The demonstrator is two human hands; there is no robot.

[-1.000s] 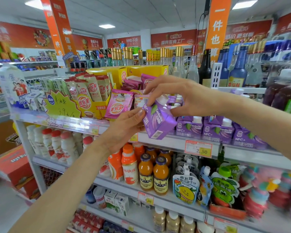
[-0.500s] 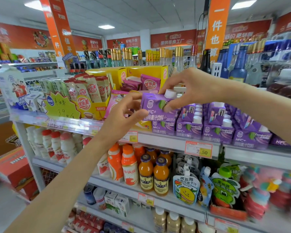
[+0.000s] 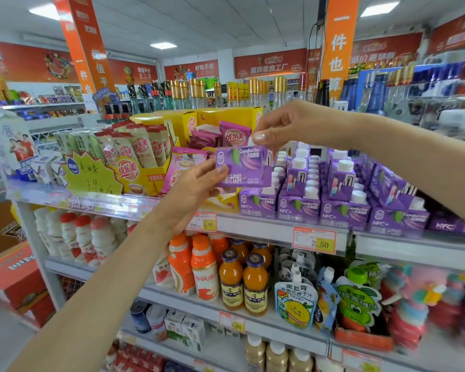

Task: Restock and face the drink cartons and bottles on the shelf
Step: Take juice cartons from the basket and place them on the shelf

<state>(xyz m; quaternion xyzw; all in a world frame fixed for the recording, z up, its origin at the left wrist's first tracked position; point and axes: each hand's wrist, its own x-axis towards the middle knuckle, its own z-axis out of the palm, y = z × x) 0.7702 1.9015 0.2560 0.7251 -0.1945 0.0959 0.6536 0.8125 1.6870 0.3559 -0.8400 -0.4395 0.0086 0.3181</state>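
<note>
Purple carton (image 3: 243,167), label turned toward me, is held just above the left end of the purple row (image 3: 344,213) on the shelf (image 3: 266,229); my left hand (image 3: 196,189) pinches its left edge with thumb and fingers; my right hand (image 3: 279,127) pinches its top by the white cap; both hands are closed on it. I judge the row mostly faced and this carton not yet set down. I read "Condorite" and "NFC+" on the cartons; "2.50" on the price tag (image 3: 317,241); "优乐美" on the sachets (image 3: 134,157).

glossy purple printed-card carton (image 3: 243,167), white plastic cap (image 3: 250,142)
</note>
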